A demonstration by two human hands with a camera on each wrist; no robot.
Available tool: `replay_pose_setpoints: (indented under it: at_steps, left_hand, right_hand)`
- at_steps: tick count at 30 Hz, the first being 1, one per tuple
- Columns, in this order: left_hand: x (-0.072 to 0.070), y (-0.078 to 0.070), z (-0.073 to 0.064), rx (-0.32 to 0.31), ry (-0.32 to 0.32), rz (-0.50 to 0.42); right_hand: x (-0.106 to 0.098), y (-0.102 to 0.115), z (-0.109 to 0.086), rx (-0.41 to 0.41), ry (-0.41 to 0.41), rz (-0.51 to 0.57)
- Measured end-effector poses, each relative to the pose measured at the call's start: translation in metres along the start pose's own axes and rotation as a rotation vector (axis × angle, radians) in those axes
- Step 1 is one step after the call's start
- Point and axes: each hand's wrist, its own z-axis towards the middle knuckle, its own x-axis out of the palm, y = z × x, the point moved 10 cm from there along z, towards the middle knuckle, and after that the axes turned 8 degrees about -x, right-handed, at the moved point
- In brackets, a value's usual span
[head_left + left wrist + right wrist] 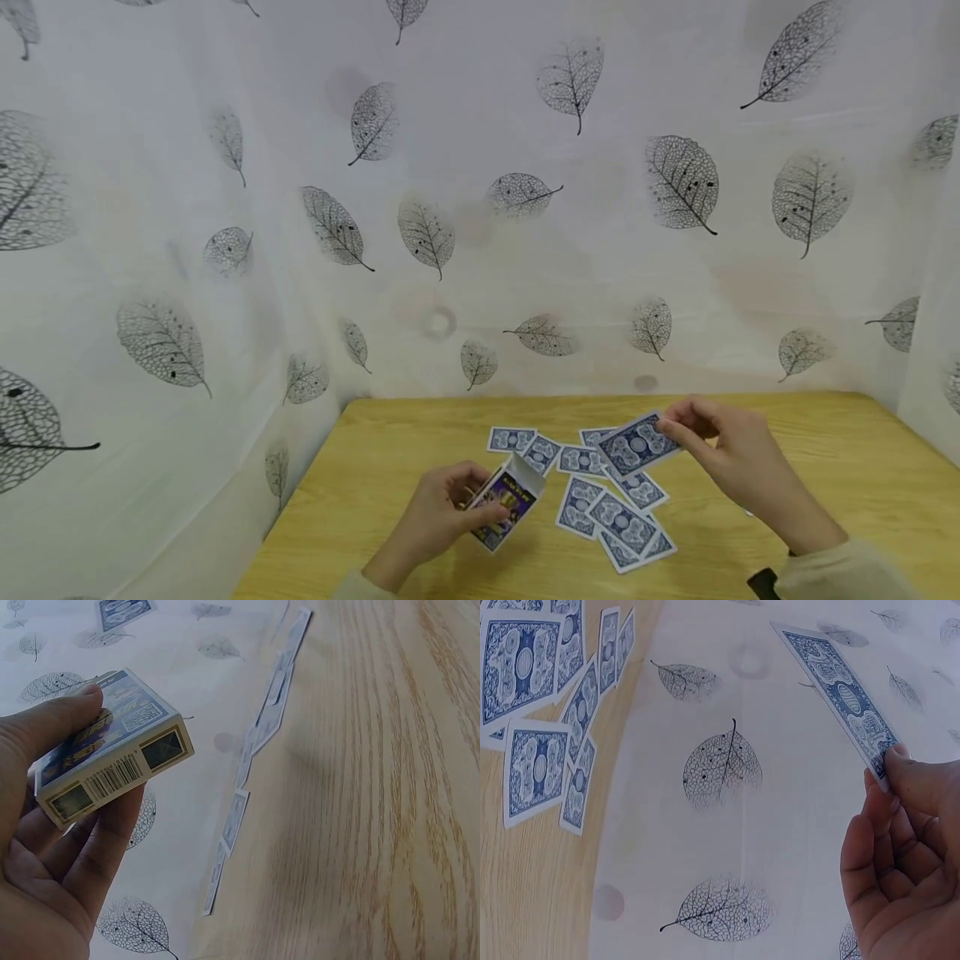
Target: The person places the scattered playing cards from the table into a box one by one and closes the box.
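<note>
My left hand [438,512] grips a small card box [506,504], tilted above the table with its flap [527,473] up. The left wrist view shows the box's bottom end with a barcode [112,778], thumb on the printed face and fingers beneath. Between thumb and fingers, my right hand [731,454] pinches one end of a blue-backed playing card [639,445], held up over the others. In the right wrist view that card [846,694] slants away from the fingertips, back side showing. Several more playing cards [622,521] lie face down on the table between the hands, some overlapping.
The wooden table [405,433] ends at the back and left against a pale curtain [465,275] printed with leaves. A dark band [763,583] shows by the right sleeve.
</note>
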Motion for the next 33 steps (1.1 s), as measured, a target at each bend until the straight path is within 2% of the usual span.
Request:
replay_pose_setpoints:
  at_steps: [10, 21, 33]
  left_hand:
    - [-0.001, -0.003, 0.000, 0.006, 0.002, 0.007]
    - [-0.001, -0.003, 0.000, 0.017, 0.009, 0.000]
    - [0.001, -0.003, 0.000, 0.020, 0.019, -0.027]
  right_hand:
    - [0.025, 0.030, 0.009, -0.052, 0.010, 0.079]
    - [0.053, 0.052, 0.012, -0.029, 0.042, 0.171]
    - [0.073, 0.058, 0.013, -0.036, -0.023, 0.228]
